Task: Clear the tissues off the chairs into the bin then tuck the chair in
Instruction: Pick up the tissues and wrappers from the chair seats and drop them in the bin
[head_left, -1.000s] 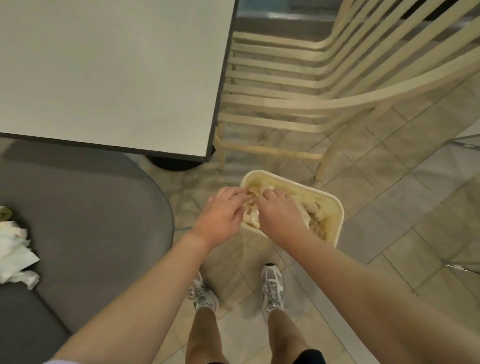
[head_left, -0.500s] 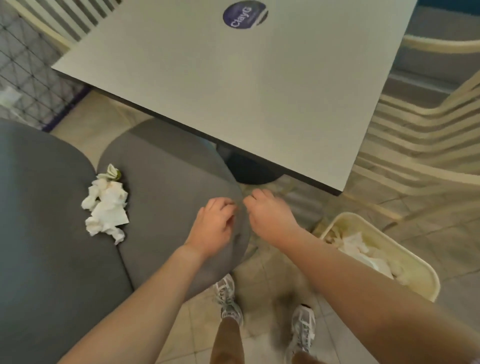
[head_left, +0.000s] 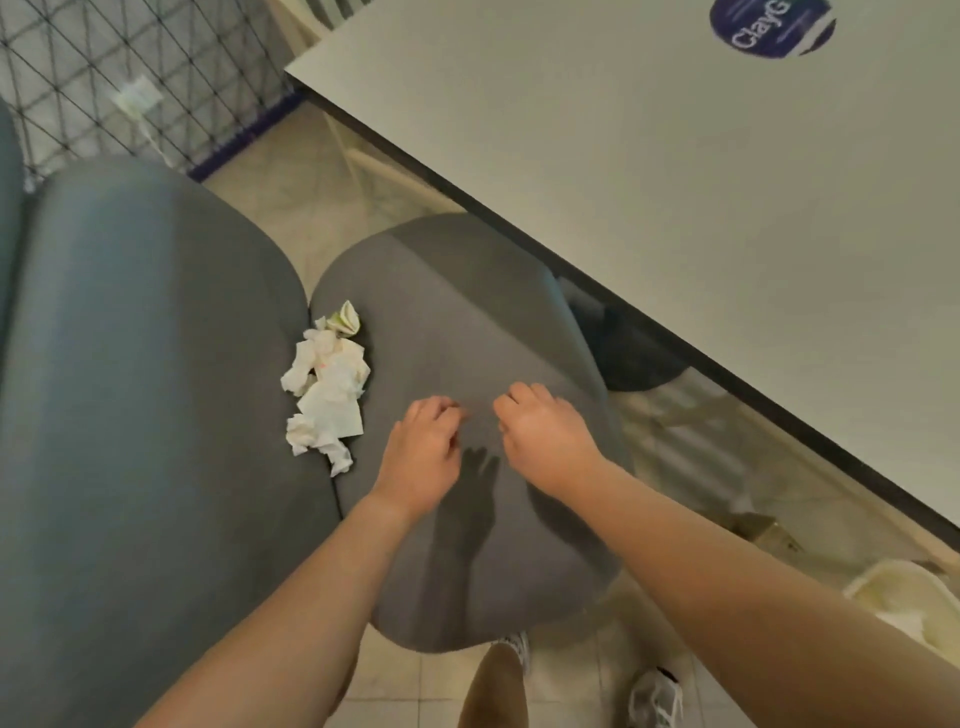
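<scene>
Currently tissues sit crumpled at the grey chair seat's left edge. Left hand and right hand hover empty above the seat, fingers loosely curled, likely lining up a grab. Table far right; bin near right on tiled floor.

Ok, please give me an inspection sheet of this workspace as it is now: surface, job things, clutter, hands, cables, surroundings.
Surface: grey chair seat, round, partly under the table.
Job things: crumpled white tissues lie at the seat's left edge, beside the second grey chair; cream bin on the floor at lower right.
Clutter: nothing seen beyond the tissues.
Hands: left hand and right hand hover over the seat, fingers curled, nothing in either grip.
Cables: nothing seen.
Surroundings: tiled floor, black mesh fence, round blue sticker on the table.
</scene>
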